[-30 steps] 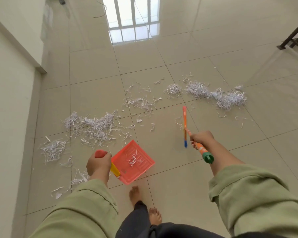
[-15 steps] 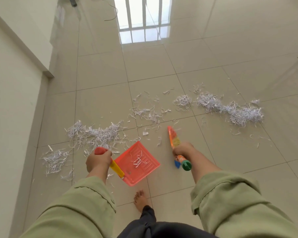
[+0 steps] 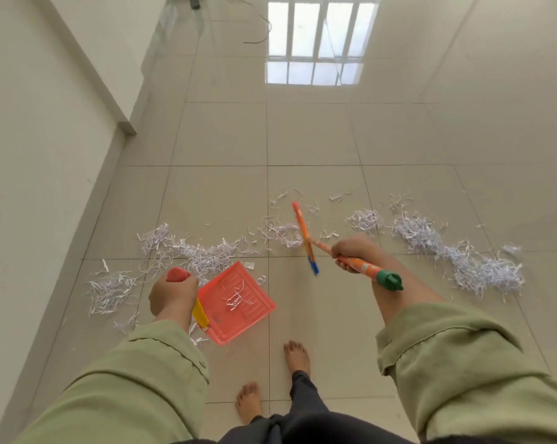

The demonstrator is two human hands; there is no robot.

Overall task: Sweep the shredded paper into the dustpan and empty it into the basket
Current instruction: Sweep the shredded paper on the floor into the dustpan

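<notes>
Shredded white paper lies across the tiled floor in a band: a pile at the left (image 3: 193,254), a smaller clump in the middle (image 3: 285,233) and a big heap at the right (image 3: 463,261). My left hand (image 3: 173,298) grips the handle of an orange dustpan (image 3: 238,302), which hangs above the floor with a few paper strips in it. My right hand (image 3: 355,253) grips the orange handle of a small broom (image 3: 304,237), whose head is over the middle clump. No basket is in view.
A white wall (image 3: 46,155) runs along the left side and ends at a corner. My bare feet (image 3: 296,357) stand on the tiles just behind the dustpan. A thin cable (image 3: 261,30) lies on the floor far ahead near the window's reflection.
The view has tilted up the floor. The broom head has swung forward from near my right hand out over the middle clump. The dustpan stays held at the left.
</notes>
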